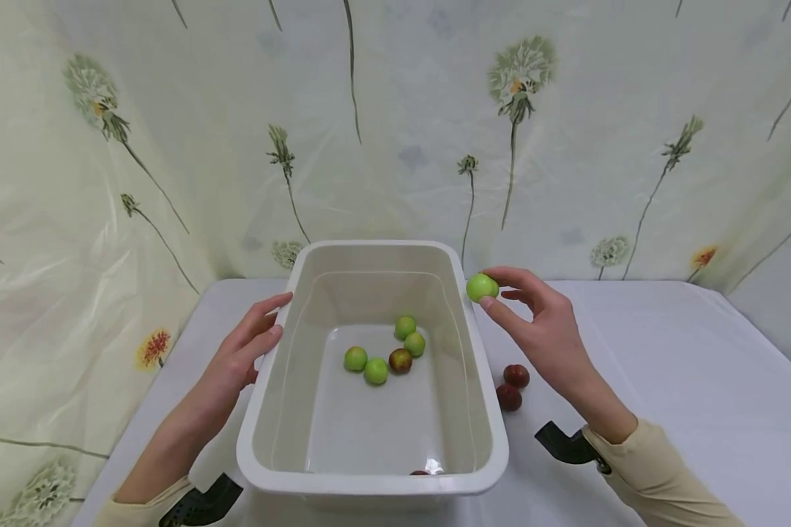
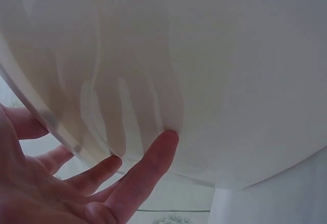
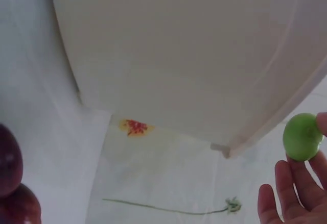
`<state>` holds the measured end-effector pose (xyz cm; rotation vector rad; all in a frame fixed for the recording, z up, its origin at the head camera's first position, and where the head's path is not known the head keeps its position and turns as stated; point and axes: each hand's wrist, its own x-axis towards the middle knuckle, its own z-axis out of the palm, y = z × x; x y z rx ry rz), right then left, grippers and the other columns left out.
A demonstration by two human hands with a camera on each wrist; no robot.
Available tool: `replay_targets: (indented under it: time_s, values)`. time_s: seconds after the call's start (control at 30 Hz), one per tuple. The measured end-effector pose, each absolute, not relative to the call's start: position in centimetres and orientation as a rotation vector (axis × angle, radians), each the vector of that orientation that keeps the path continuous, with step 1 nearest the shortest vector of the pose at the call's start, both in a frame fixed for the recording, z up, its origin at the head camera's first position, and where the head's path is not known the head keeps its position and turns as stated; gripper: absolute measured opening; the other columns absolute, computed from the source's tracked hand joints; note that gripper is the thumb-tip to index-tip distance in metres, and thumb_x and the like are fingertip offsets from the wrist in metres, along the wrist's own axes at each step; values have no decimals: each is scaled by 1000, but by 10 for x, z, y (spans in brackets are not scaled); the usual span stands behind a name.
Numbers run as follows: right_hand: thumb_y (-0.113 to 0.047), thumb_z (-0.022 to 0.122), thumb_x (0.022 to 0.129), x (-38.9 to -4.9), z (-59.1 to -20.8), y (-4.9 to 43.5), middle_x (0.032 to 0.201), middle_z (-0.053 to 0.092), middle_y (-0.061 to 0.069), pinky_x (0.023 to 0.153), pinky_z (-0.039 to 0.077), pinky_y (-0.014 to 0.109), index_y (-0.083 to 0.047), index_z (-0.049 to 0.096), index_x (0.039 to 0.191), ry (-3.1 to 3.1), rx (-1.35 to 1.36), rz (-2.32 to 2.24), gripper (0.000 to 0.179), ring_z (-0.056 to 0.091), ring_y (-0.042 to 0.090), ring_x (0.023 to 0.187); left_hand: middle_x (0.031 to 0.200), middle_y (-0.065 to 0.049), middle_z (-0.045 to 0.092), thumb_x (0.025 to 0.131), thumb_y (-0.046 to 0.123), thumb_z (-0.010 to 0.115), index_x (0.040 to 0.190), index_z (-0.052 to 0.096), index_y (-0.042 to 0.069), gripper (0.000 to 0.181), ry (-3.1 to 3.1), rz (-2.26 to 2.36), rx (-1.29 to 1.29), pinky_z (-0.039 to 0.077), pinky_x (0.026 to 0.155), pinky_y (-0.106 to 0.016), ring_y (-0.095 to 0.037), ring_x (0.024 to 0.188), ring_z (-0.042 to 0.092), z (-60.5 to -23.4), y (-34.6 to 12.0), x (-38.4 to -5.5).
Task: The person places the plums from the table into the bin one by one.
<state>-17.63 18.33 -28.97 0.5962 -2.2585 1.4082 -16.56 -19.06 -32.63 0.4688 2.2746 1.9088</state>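
A deep off-white plastic tub (image 1: 372, 481) stands in the middle of the head view. My left hand (image 1: 240, 351) rests its fingertips against the tub's left side, by the rim. The left wrist view shows the extended fingers (image 2: 158, 150) touching the outer wall. Beside the far right rim, my right hand (image 1: 543, 322) pinches a green plum (image 1: 481, 288) between thumb and fingers; a second green edge shows behind it. Inside the tub lie several green plums (image 1: 376, 371) and a reddish-brown one (image 1: 400, 361). A dark red fruit (image 1: 420, 473) is mostly hidden behind the near rim.
Two dark red plums (image 1: 516, 376) sit on the white-covered table (image 1: 659, 380), just right of the tub. A flower-printed sheet (image 1: 395, 161) hangs behind and at the sides. Each wrist wears a black camera strap (image 1: 570, 445).
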Motion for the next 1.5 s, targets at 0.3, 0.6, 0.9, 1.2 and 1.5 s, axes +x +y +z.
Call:
replay_targets:
  time_s: [0.3,0.6,0.9,1.2,1.5]
  values:
    - [-11,68,93,-197,-307,178,121,64,-7,96,42,28,-18,64,126,-2279,678,1393,34,55,11,113,150,-9,37,106,35,39,152,32,24,48,2274,1918,469,55,80,-47,-35,120,53,-329,-192,-167]
    - [-19,70,93,-200,-305,163,123,62,-13,95,43,36,-28,63,127,-2357,764,1381,35,53,9,112,150,-7,37,106,36,39,152,32,25,48,2274,1918,448,54,80,-48,-34,119,54,-331,-192,-167]
    - [-26,72,91,-198,-299,151,121,62,-12,92,49,43,-29,64,123,-2447,863,1397,33,53,12,115,150,-7,37,106,37,40,152,32,26,48,2276,1917,442,54,81,-47,-36,120,53,-331,-192,-167]
    - [-30,72,91,-200,-292,146,115,63,-20,97,40,39,-32,66,116,-2636,1034,1178,26,54,6,114,151,-6,36,106,36,40,152,31,26,48,2260,1941,450,56,80,-45,-37,121,53,-333,-192,-166]
    - [-30,73,89,-202,-291,147,114,64,-17,97,39,41,-29,67,115,-2684,1066,1152,27,54,9,114,150,-7,36,106,36,39,152,31,26,48,2242,1943,446,56,79,-46,-37,121,53,-332,-192,-167]
